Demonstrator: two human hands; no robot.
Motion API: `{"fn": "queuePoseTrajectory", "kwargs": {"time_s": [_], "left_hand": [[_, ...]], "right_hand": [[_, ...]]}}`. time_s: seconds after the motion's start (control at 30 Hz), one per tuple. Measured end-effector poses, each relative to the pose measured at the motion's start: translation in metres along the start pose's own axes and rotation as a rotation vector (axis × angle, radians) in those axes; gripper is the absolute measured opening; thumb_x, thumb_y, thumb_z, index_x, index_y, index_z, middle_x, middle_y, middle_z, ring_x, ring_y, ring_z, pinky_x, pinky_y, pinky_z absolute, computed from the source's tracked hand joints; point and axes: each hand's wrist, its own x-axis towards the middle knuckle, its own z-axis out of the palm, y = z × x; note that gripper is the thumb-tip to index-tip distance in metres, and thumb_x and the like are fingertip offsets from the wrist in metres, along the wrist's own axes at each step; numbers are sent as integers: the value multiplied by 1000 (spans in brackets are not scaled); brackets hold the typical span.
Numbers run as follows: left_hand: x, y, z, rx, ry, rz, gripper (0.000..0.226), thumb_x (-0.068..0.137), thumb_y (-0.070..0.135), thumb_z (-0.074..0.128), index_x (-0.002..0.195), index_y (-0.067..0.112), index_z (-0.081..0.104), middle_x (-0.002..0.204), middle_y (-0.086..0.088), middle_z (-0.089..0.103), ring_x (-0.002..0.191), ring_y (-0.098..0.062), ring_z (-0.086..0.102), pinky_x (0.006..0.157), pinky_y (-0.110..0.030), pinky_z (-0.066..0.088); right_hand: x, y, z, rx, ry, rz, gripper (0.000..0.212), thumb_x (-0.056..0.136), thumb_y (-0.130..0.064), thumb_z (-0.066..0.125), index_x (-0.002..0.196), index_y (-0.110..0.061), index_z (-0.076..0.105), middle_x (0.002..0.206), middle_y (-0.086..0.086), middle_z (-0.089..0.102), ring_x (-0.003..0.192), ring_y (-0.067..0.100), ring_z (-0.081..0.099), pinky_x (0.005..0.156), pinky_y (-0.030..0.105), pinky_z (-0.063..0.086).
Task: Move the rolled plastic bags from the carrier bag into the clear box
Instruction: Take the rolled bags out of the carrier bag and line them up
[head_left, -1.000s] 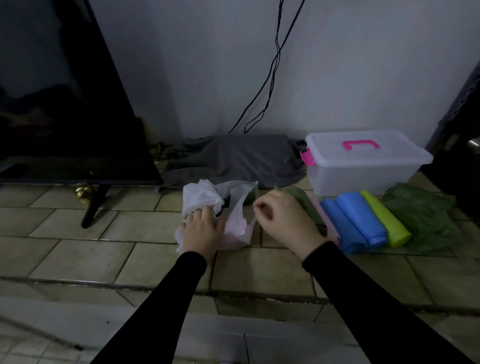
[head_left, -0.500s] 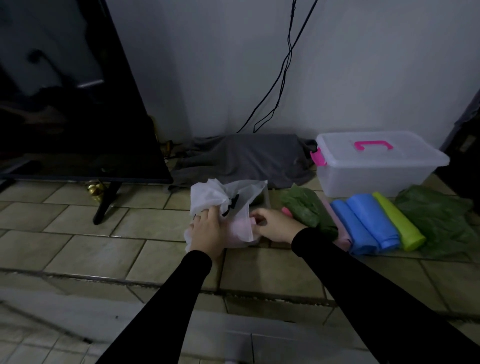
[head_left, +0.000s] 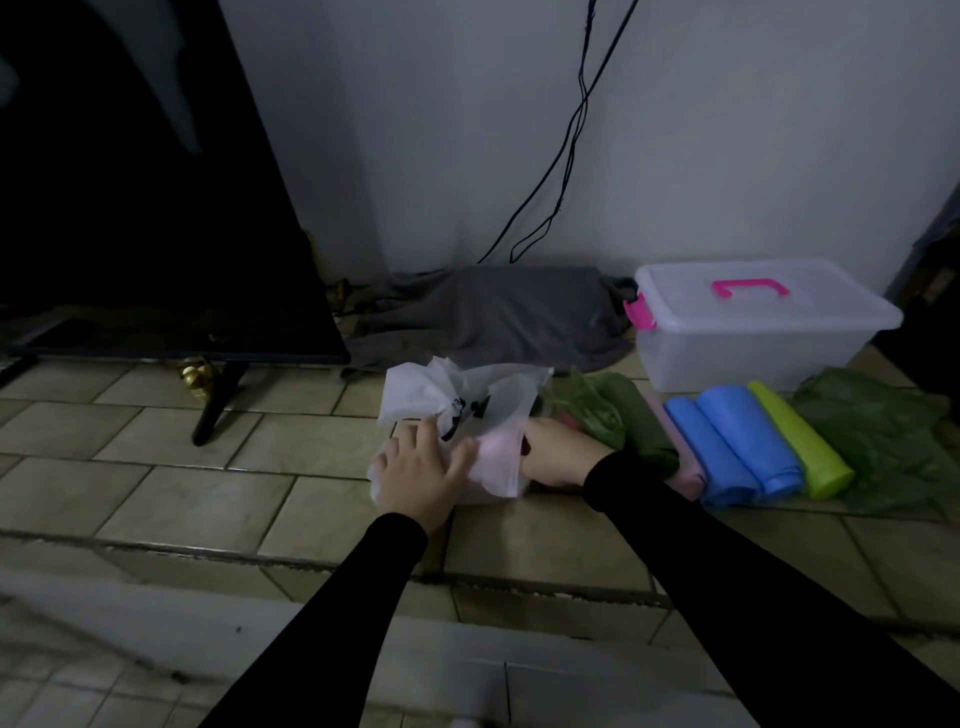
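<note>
still at the emptying step: the left hand (head_left: 423, 470) presses flat on the white carrier bag (head_left: 467, 415) while the right hand (head_left: 553, 457) reaches inside, its grip hidden, and next must draw out a roll toward the lidded clear box (head_left: 753, 332).

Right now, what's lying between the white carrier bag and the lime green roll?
In the head view, between the carrier bag and the lime roll lie a dark green bag, a pink roll and two blue rolls.

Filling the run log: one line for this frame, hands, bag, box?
left hand rests on carrier bag | right hand reaches inside it, fingers hidden | rolls lie on floor | clear box lid on
</note>
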Motion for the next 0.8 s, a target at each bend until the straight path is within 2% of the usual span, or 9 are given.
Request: {"fn": "queuePoseTrajectory", "kwargs": {"time_s": [0.07, 0.13, 0.17, 0.23, 0.37, 0.6, 0.7, 0.8], "left_hand": [[0, 0, 0, -7, -24, -24, 78, 79, 76, 19, 129, 21, 42, 123, -7, 51, 115, -27, 49, 97, -42, 37], [-1, 0, 0, -20, -51, -49, 77, 79, 77, 20, 128, 21, 41, 123, -9, 51, 114, -27, 49, 97, -41, 37], [-2, 0, 1, -11, -74, -60, 76, 80, 77, 21, 128, 21, 40, 124, -10, 50, 115, -27, 48, 97, -41, 36], [-3, 1, 2, 64, -112, -61, 73, 84, 77, 26, 131, 22, 39, 130, -11, 47, 120, -28, 46, 99, -41, 34], [-2, 9, 1, 208, -132, -47, 73, 84, 76, 30, 132, 22, 37, 137, -10, 42, 127, -28, 42, 101, -41, 33], [-1, 14, 2, 320, -169, -37, 75, 88, 71, 29, 138, 16, 31, 142, -12, 37, 131, -31, 37, 104, -42, 30], [-1, 14, 1, 322, -172, -39, 74, 88, 71, 28, 138, 16, 31, 142, -12, 37, 131, -30, 37, 105, -42, 31], [-1, 14, 1, 332, -178, -42, 75, 87, 72, 28, 138, 17, 31, 142, -11, 37, 130, -30, 38, 105, -42, 31]], "right_hand": [[-5, 1, -4, -35, 110, -12, 20, 88, -16, 53, 70, -20, 45, 97, 14, 63, 96, 31, 59, 71, 28, 34], [-12, 4, -7, -100, 241, 21, 7, 85, -24, 55, 89, -18, 54, 109, 13, 61, 106, 32, 54, 78, 34, 36], [-15, 8, -9, -119, 289, 41, 21, 84, -26, 57, 103, -17, 56, 114, 11, 60, 110, 32, 51, 85, 37, 37], [-25, 16, -14, -59, 425, 18, 34, 82, -26, 64, 112, -15, 56, 117, 9, 60, 111, 30, 51, 91, 38, 41], [-48, 39, -20, -20, 674, -4, 34, 76, -18, 69, 108, -13, 59, 111, 7, 59, 105, 28, 54, 88, 32, 41], [-79, 56, -6, 156, 896, 72, 40, 76, -27, 73, 111, -15, 57, 106, 3, 52, 92, 19, 54, 73, 33, 48], [-82, 52, 5, 175, 965, 77, 40, 75, -32, 72, 109, -18, 60, 103, 4, 50, 91, 22, 56, 73, 35, 50], [-88, 51, 6, 287, 1026, 59, 37, 75, -33, 72, 106, -16, 60, 100, 2, 48, 90, 18, 55, 76, 30, 48]]}}
